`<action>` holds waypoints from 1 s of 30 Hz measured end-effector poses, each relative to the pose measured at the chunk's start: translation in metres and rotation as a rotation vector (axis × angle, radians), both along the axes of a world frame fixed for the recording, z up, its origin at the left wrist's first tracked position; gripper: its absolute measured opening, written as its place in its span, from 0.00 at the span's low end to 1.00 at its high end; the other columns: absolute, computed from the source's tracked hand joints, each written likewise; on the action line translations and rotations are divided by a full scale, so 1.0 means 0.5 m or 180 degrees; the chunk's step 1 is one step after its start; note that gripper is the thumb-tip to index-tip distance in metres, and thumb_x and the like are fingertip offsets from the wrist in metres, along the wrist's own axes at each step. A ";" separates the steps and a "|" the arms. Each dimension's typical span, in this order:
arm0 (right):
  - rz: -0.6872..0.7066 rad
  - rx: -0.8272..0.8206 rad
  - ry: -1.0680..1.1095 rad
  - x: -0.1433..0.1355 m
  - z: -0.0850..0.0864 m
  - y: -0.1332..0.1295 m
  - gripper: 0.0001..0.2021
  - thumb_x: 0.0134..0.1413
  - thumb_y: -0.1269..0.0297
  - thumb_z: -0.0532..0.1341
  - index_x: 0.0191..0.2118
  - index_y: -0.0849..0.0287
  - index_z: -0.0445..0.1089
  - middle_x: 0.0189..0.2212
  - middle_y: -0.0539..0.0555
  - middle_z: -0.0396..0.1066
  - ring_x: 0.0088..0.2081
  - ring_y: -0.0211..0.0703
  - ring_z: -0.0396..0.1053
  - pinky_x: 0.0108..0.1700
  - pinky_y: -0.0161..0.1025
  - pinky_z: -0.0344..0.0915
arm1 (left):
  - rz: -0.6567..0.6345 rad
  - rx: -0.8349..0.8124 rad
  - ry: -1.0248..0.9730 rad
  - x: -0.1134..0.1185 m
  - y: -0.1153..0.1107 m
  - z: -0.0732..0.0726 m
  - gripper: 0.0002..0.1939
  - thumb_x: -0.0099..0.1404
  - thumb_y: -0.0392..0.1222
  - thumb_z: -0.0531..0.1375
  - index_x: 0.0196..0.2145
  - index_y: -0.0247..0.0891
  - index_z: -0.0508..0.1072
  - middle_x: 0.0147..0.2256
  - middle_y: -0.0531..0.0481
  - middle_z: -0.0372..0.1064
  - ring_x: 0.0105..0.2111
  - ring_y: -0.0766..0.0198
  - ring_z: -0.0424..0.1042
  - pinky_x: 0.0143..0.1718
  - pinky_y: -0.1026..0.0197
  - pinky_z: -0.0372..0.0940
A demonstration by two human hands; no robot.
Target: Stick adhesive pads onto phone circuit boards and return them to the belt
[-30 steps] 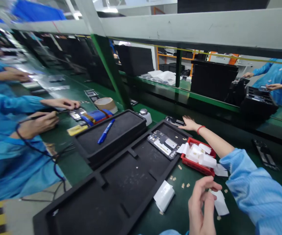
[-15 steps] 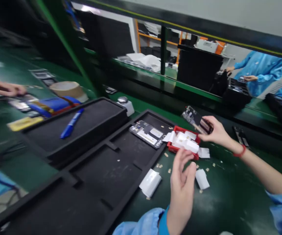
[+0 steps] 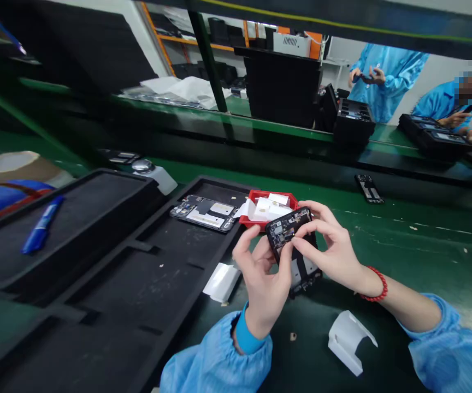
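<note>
The bare left hand (image 3: 264,281) and bare right hand (image 3: 338,254) are gripping an opened black rectangular phone (image 3: 298,266). A red plastic bin (image 3: 255,222) is sitting at its eleven o'clock

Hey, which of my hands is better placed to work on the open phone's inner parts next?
Probably your right hand: its fingertips meet over the exposed circuitry of the open phone. Your left hand seems better suited to steadying, its thumb in front and fingers apparently behind.
</note>
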State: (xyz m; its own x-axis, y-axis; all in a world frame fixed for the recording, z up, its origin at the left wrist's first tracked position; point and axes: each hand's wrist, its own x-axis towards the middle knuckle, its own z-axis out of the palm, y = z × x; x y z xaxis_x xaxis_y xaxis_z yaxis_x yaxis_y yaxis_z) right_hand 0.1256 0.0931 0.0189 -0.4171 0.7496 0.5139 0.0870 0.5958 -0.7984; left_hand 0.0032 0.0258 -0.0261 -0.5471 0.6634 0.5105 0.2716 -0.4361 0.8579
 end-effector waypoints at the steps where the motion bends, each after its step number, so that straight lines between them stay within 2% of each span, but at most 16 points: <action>1: -0.0023 -0.0056 0.0093 -0.008 0.001 -0.002 0.03 0.57 0.64 0.69 0.32 0.54 0.75 0.58 0.58 0.69 0.61 0.54 0.68 0.62 0.54 0.67 | 0.0115 0.0106 0.0158 -0.001 0.000 -0.001 0.19 0.70 0.41 0.63 0.54 0.43 0.61 0.39 0.49 0.75 0.32 0.65 0.80 0.33 0.64 0.75; 4: -0.0160 -0.0028 0.0294 -0.022 -0.001 -0.010 0.03 0.54 0.65 0.71 0.32 0.54 0.77 0.58 0.58 0.69 0.60 0.53 0.69 0.62 0.54 0.67 | 0.0378 0.0188 0.0524 -0.007 -0.003 0.003 0.06 0.68 0.38 0.64 0.38 0.41 0.68 0.31 0.55 0.69 0.25 0.71 0.73 0.26 0.69 0.68; 6: -0.0170 -0.0031 0.0382 -0.024 -0.002 -0.012 0.04 0.52 0.66 0.72 0.34 0.53 0.77 0.58 0.58 0.69 0.59 0.52 0.70 0.62 0.53 0.68 | 0.0393 0.0154 0.0637 -0.012 -0.006 0.007 0.05 0.69 0.36 0.63 0.34 0.40 0.70 0.30 0.54 0.69 0.25 0.70 0.72 0.26 0.69 0.67; 13: 0.0067 -0.0553 0.0490 -0.028 -0.002 -0.004 0.02 0.54 0.65 0.71 0.33 0.54 0.78 0.57 0.57 0.70 0.58 0.51 0.71 0.61 0.53 0.69 | 0.0421 0.0082 0.0809 -0.014 -0.011 0.011 0.04 0.68 0.32 0.62 0.36 0.40 0.72 0.30 0.55 0.69 0.25 0.71 0.69 0.26 0.68 0.65; 16: 0.0050 -0.0441 0.0402 -0.028 -0.002 -0.008 0.01 0.54 0.65 0.71 0.33 0.53 0.79 0.57 0.57 0.71 0.60 0.53 0.70 0.62 0.54 0.68 | 0.0270 0.0040 0.0869 -0.015 -0.016 0.014 0.03 0.70 0.35 0.60 0.38 0.40 0.73 0.32 0.53 0.71 0.27 0.68 0.70 0.28 0.67 0.66; 20: 0.0107 -0.0094 0.0313 -0.027 0.000 -0.016 0.02 0.55 0.66 0.70 0.33 0.53 0.79 0.58 0.57 0.70 0.61 0.54 0.69 0.63 0.54 0.68 | 0.0195 0.0055 0.0906 -0.021 -0.022 0.018 0.07 0.73 0.40 0.56 0.41 0.40 0.73 0.33 0.50 0.72 0.30 0.65 0.73 0.30 0.64 0.69; 24: 0.0349 0.0201 0.0301 -0.027 -0.002 -0.015 0.02 0.57 0.67 0.69 0.36 0.52 0.80 0.62 0.57 0.65 0.63 0.56 0.67 0.64 0.56 0.67 | 0.0275 0.0114 0.0924 -0.022 -0.022 0.015 0.06 0.74 0.38 0.55 0.41 0.41 0.73 0.34 0.51 0.72 0.33 0.65 0.74 0.35 0.64 0.70; 30: 0.0208 -0.0012 0.0277 -0.022 0.013 -0.006 0.02 0.58 0.66 0.69 0.34 0.51 0.79 0.59 0.55 0.70 0.63 0.53 0.68 0.65 0.56 0.67 | 0.0181 0.0147 0.1097 -0.019 -0.021 0.019 0.07 0.73 0.34 0.55 0.41 0.41 0.73 0.34 0.51 0.74 0.34 0.64 0.75 0.36 0.64 0.70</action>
